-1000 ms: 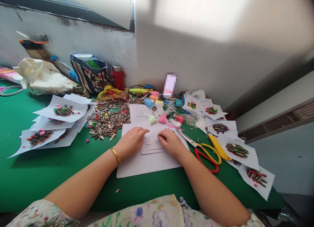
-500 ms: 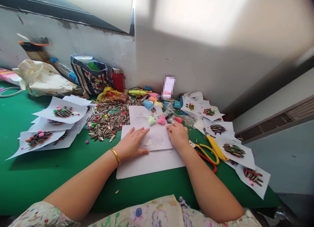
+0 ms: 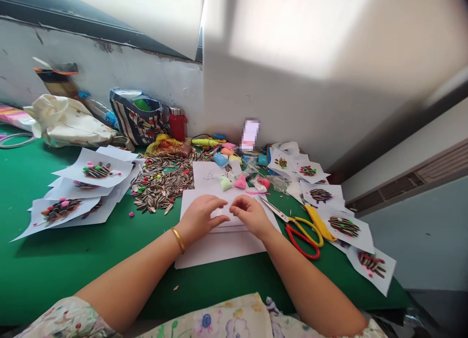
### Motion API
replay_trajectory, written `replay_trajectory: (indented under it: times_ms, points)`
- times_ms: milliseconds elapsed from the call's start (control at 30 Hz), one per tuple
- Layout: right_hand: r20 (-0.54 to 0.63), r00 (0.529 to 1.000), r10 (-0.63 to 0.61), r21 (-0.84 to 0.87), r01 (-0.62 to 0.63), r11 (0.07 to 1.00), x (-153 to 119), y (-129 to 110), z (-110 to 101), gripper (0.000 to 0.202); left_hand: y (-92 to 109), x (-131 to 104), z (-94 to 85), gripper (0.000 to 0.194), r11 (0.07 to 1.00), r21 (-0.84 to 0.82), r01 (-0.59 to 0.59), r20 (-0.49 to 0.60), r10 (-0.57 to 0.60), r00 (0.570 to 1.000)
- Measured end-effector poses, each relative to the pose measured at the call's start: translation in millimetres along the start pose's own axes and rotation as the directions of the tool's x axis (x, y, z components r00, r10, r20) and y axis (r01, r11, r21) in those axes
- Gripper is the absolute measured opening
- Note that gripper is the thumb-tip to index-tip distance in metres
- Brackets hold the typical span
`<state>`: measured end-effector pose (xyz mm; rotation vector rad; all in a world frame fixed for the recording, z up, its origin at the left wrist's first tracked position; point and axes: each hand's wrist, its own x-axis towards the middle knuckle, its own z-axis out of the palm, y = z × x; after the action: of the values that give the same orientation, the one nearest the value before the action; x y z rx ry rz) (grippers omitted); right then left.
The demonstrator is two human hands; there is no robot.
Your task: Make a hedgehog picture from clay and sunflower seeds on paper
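Over the white paper sheets (image 3: 219,252) at the middle of the green table, my left hand (image 3: 203,218) has its fingers apart and holds nothing visible. My right hand (image 3: 250,216) is just beside it, thumb and index finger curled close together; whatever lies between them, if anything, is too small to make out. Both hands hide most of the drawing on the top sheet. Green clay (image 3: 225,183) and pink clay (image 3: 240,182) rest above the hands. Scissors with red and yellow handles (image 3: 302,238) lie right of my right hand.
Striped seeds (image 3: 161,187) are heaped at the back left. Seed-decorated sheets lie left (image 3: 97,169) and right (image 3: 345,226). A yellow cutter (image 3: 320,223) is beside the scissors. Behind stand a red bottle (image 3: 177,126), a striped bag (image 3: 137,116) and a phone (image 3: 250,134).
My right hand has moved left and down from the paper's edge, towards my left hand. My left fingers have curved inward. The scissors' blades and a pink strip now show.
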<state>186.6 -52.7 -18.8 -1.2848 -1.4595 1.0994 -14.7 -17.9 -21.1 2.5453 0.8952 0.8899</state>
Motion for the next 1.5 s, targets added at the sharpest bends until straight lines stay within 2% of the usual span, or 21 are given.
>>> replay_trajectory:
  times_ms: [67, 133, 233, 267, 300, 367, 433, 467, 533, 633, 700, 800, 867, 900, 967, 1033, 1167, 1333, 1500]
  points:
    - [0.043, 0.999, 0.020, 0.091, -0.024, 0.996, -6.8, -9.7, 11.7, 0.019, 6.4, -0.6, 4.1, 0.021, 0.998, -0.049, 0.042, -0.051, -0.045, 0.998]
    - [0.072, 0.997, 0.012, 0.057, -0.017, 0.998, -9.5, -16.9, 12.3, 0.022, 9.0, -1.2, 6.1, 0.019, 0.992, -0.085, 0.093, -0.088, -0.101, 0.991]
    - [0.094, 0.994, -0.060, -0.224, 0.080, 0.971, -3.1, -20.4, -9.1, 0.027, 7.1, 0.2, 4.8, 0.015, 0.969, -0.162, 0.186, -0.109, -0.205, 0.973]
    - [0.054, 0.993, -0.101, -0.386, 0.114, 0.916, 1.5, -19.6, -20.3, 0.027, 6.1, 1.2, 3.8, 0.015, 0.957, -0.197, 0.214, -0.108, -0.238, 0.965]
    - [-0.023, 0.990, -0.136, -0.571, 0.098, 0.815, 6.9, -17.8, -32.3, 0.027, 5.4, 2.5, 2.8, 0.016, 0.942, -0.234, 0.239, -0.103, -0.269, 0.958]
    - [-0.201, 0.966, -0.160, -0.837, -0.084, 0.540, 18.6, -11.6, -54.7, 0.028, 5.6, 5.5, 0.9, 0.023, 0.915, -0.293, 0.278, -0.086, -0.315, 0.945]
    - [-0.289, 0.951, -0.112, -0.912, -0.239, 0.333, 29.1, -2.6, -70.7, 0.030, 7.9, 8.5, -0.3, 0.033, 0.892, -0.329, 0.311, -0.072, -0.352, 0.933]
    - [-0.307, 0.948, -0.081, -0.921, -0.274, 0.277, 33.2, 2.2, -75.6, 0.029, 9.3, 9.9, -0.8, 0.036, 0.880, -0.348, 0.324, -0.070, -0.369, 0.927]
    - [-0.323, 0.945, -0.060, -0.924, -0.301, 0.237, 38.3, 10.9, -80.4, 0.027, 12.1, 12.9, -1.6, 0.036, 0.843, -0.414, 0.343, -0.063, -0.402, 0.913]
    - [-0.330, 0.938, -0.107, -0.919, -0.294, 0.263, 37.4, 16.2, -81.6, 0.023, 14.7, 17.7, -4.1, 0.024, 0.737, -0.572, 0.359, -0.040, -0.463, 0.886]
    - [-0.323, 0.930, -0.175, -0.909, -0.253, 0.331, 31.6, 13.3, -80.9, 0.022, 16.1, 21.6, -7.2, 0.023, 0.646, -0.664, 0.376, -0.007, -0.509, 0.861]
    - [-0.261, 0.933, -0.249, -0.821, -0.079, 0.565, 18.4, 3.7, -72.9, 0.024, 19.2, 28.6, -12.0, 0.029, 0.535, -0.746, 0.397, 0.053, -0.546, 0.836]
    - [-0.181, 0.954, -0.240, -0.673, 0.058, 0.737, 9.7, -2.0, -61.2, 0.026, 21.1, 32.7, -13.1, 0.030, 0.513, -0.771, 0.378, 0.037, -0.556, 0.830]
    - [-0.144, 0.959, -0.243, -0.611, 0.107, 0.784, 6.1, -3.9, -54.1, 0.026, 21.7, 34.1, -12.5, 0.029, 0.515, -0.776, 0.364, 0.014, -0.563, 0.827]
    - [-0.097, 0.954, -0.283, -0.558, 0.184, 0.809, 1.0, -5.5, -40.2, 0.025, 21.5, 34.6, -8.9, 0.026, 0.532, -0.779, 0.332, -0.041, -0.572, 0.819]
    - [-0.054, 0.939, -0.340, -0.558, 0.254, 0.790, -1.2, -4.5, -30.0, 0.024, 19.3, 32.1, -3.1, 0.023, 0.560, -0.775, 0.294, -0.100, -0.568, 0.817]
    - [-0.006, 0.910, -0.415, -0.580, 0.335, 0.743, -0.9, 0.1, -23.4, 0.023, 11.8, 24.0, 6.4, 0.018, 0.672, -0.698, 0.249, -0.201, -0.517, 0.832]
    - [-0.004, 0.911, -0.413, -0.560, 0.340, 0.756, -0.6, 3.4, -22.3, 0.022, 5.2, 19.6, 4.6, 0.017, 0.812, -0.514, 0.277, -0.176, -0.416, 0.892]
    - [-0.014, 0.934, -0.358, -0.518, 0.299, 0.801, -2.8, 2.8, -14.6, 0.016, 6.8, 13.2, 2.9, 0.029, 0.914, -0.360, 0.186, -0.110, -0.240, 0.965]
